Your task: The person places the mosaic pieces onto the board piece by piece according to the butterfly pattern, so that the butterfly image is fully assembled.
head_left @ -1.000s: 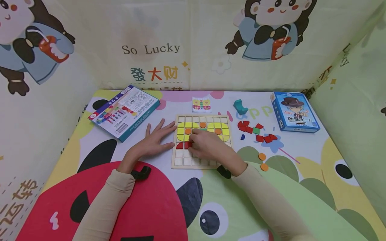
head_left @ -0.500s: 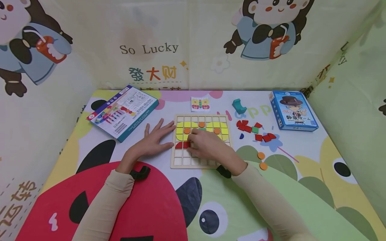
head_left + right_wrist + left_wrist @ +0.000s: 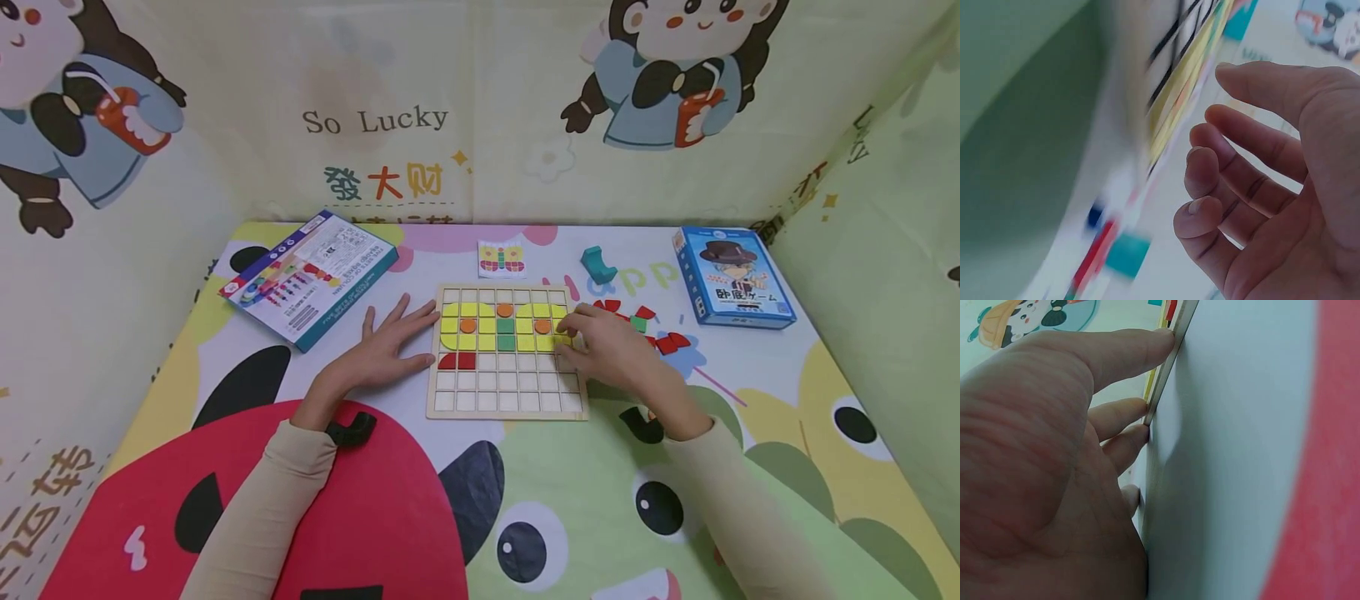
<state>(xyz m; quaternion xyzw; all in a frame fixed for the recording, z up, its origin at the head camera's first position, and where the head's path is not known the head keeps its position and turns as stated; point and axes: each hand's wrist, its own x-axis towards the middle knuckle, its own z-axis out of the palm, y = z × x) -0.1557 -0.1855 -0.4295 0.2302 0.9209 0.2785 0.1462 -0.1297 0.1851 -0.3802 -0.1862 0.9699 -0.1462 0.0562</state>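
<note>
Bright cartoon tablecloth (image 3: 375, 517) lay under it all, and there went the left hand (image 3: 382, 354), fingers spread straight, tips and thumb against the wooden grid board's (image 3: 506, 402) left edge, the right hand (image 3: 603, 346) by the far edge, fingers loosely bent, thumb apart, grasping nothing! Light, even pressure looked best to stop the board skating, any tile being better lowered level into its cell. Pale and flat it lay between the hands, yellow tiles (image 3: 468, 342), orange discs (image 3: 505, 310) and green squares (image 3: 506, 342) above two red tiles (image 3: 467, 361)!

Long beige sleeves (image 3: 255, 512), creased left cuff (image 3: 306, 446), curved black fitting (image 3: 352, 431) at each wrist, bare fingers (image 3: 1200, 169)
</note>
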